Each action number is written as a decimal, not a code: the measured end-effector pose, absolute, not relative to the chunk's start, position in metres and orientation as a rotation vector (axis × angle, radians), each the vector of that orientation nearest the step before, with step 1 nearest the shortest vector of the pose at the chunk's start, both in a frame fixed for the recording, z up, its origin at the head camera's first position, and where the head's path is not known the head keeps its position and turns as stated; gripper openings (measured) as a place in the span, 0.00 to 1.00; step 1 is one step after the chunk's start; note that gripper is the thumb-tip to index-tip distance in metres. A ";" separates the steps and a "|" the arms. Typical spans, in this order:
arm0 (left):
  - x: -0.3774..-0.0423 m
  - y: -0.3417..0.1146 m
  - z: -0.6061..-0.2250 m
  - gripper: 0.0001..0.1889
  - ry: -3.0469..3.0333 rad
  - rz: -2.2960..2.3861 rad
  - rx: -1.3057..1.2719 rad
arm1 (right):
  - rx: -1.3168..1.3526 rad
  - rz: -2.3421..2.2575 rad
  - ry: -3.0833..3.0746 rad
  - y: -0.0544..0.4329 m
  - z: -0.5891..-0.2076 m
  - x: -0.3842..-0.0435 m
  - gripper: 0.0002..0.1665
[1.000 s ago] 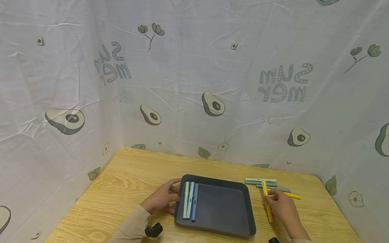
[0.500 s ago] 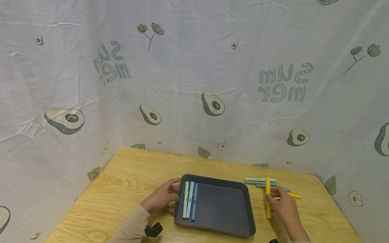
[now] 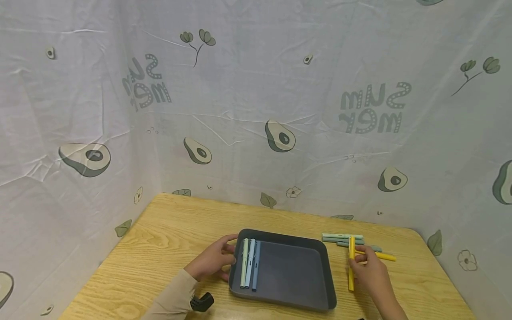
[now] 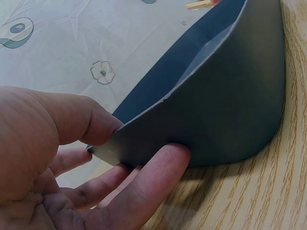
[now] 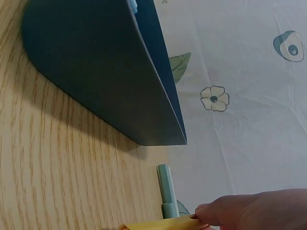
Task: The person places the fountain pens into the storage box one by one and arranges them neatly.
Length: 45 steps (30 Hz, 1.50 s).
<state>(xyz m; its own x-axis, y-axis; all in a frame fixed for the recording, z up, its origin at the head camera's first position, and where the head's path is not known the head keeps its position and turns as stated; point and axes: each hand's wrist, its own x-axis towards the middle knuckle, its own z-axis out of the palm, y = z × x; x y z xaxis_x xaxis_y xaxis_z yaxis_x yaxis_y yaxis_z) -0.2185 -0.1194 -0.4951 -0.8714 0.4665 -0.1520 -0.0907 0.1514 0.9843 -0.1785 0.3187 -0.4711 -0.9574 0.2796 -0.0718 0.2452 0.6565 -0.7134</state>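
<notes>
A yellow pen [image 3: 352, 266] is pinched between the thumb and fingers of my right hand [image 3: 372, 271], its clip end pointing away from me, right of the dark grey tray [image 3: 294, 302]. In the right wrist view, only part of the yellow pen [image 5: 165, 224] shows at the bottom edge. My left hand [image 3: 212, 260] rests against the tray's left wall, fingers spread and relaxed. The left wrist view puts one digit at the rim and another fingertip [image 4: 172, 155] low on the outer wall. Inside lie a pale green pen [image 3: 244, 264], a light blue pen [image 3: 250, 264] and a dark blue pen [image 3: 256, 269].
Behind my right hand lie a pale green pen [image 3: 340, 236], teal pens [image 3: 344, 241] and another yellow pen [image 3: 384, 256], partly hidden by the fingers. A printed curtain [image 3: 240, 178] hangs behind the wooden table [image 3: 192, 218].
The yellow pen in my right hand has rolled between the fingers: its clip went out of sight and shows again now. It also stands straighter. My left hand and the tray stay put.
</notes>
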 end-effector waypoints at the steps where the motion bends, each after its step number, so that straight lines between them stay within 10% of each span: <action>1: -0.219 -0.119 -0.495 0.40 2.013 1.768 0.358 | -0.453 1.212 -2.819 0.318 -0.471 -0.178 0.30; 45: -0.218 -0.119 -0.495 0.40 2.021 1.773 0.353 | -0.363 1.287 -2.720 0.286 -0.449 -0.165 0.33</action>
<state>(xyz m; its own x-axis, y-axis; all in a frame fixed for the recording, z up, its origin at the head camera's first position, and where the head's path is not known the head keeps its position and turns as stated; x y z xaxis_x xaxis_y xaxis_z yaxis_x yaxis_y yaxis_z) -0.2181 -0.1186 -0.4955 -0.8766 0.4577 -0.1484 -0.0874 0.1518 0.9845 -0.1645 0.2864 -0.4489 -0.9652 0.2615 -0.0024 0.1677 0.6120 -0.7729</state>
